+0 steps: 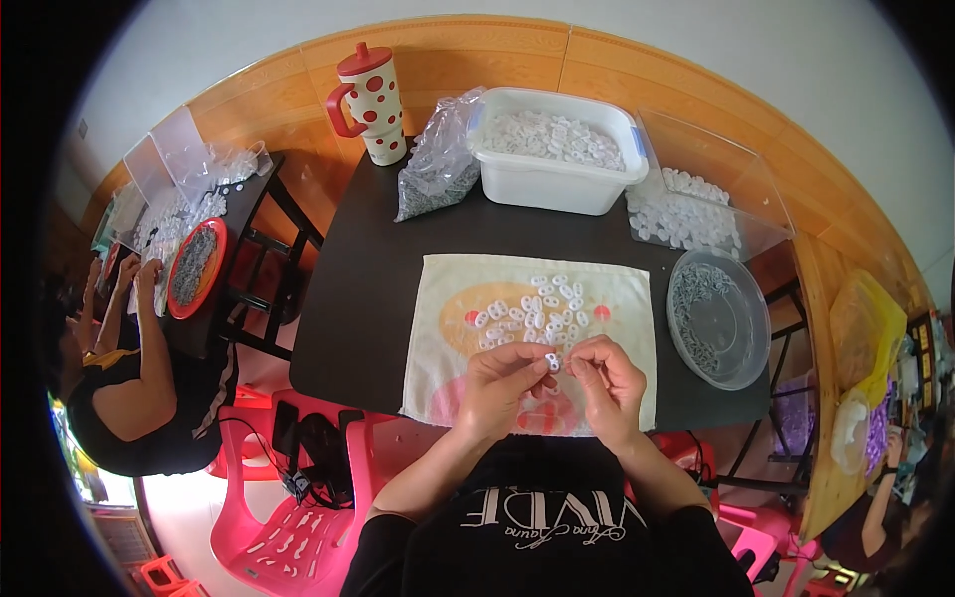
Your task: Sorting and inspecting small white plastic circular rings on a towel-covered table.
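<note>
**Both hands pinch one small white part over the cloth**

Both forearms rise from the lower edge and bend inward, hands meeting above the near edge of the printed cloth. The left hand and right hand curl their fingertips together, each grip closed on a small white plastic piece held between them. Just beyond it, a heap of like white pieces lies on the cloth, which covers the dark tabletop.

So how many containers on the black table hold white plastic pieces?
2: the white tub at the back middle, and the clear box to its right. The round clear dish seems to hold grey bits instead.
</note>
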`<state>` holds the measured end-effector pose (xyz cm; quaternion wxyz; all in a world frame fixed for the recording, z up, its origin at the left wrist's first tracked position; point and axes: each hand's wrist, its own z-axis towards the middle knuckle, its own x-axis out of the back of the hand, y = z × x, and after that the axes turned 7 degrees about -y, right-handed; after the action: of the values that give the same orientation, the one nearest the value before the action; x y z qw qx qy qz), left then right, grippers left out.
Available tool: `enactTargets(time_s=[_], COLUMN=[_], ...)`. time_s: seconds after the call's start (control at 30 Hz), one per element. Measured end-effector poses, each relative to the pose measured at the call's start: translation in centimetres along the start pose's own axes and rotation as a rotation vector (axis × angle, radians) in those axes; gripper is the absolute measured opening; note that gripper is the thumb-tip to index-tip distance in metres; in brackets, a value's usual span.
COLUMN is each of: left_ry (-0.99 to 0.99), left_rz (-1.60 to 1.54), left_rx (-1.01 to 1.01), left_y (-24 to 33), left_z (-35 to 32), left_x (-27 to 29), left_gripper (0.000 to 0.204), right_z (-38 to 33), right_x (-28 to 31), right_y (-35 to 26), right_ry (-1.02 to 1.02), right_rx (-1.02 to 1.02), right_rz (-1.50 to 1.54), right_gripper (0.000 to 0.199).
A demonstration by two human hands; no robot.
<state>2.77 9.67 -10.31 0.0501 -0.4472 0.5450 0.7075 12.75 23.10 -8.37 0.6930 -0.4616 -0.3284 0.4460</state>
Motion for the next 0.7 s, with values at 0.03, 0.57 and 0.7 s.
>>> enactTargets(time_s=[0.03, 0.57, 0.7], left_ry=[0.000, -0.005, -0.004], left_rz=[-0.002, 0.178, 0.170], left_rx=[0.001, -0.073, -0.072], left_y=[-0.08, 0.00, 0.16], left_z=[-0.05, -0.53, -0.56], left_x=[-0.06, -0.39, -0.46], left_gripper=[0.020, 0.018, 0.019], right_z=[0.02, 0.27, 0.32], right_x=[-0.02, 0.14, 0.19], right_y=[-0.02, -0.47, -0.41], right_ry=[0.000, -0.065, -0.064], right_rx=[-0.001, 0.032, 0.037], right_rz=[-0.002, -0.157, -0.147], right_gripper=[0.006, 0.006, 0.005])
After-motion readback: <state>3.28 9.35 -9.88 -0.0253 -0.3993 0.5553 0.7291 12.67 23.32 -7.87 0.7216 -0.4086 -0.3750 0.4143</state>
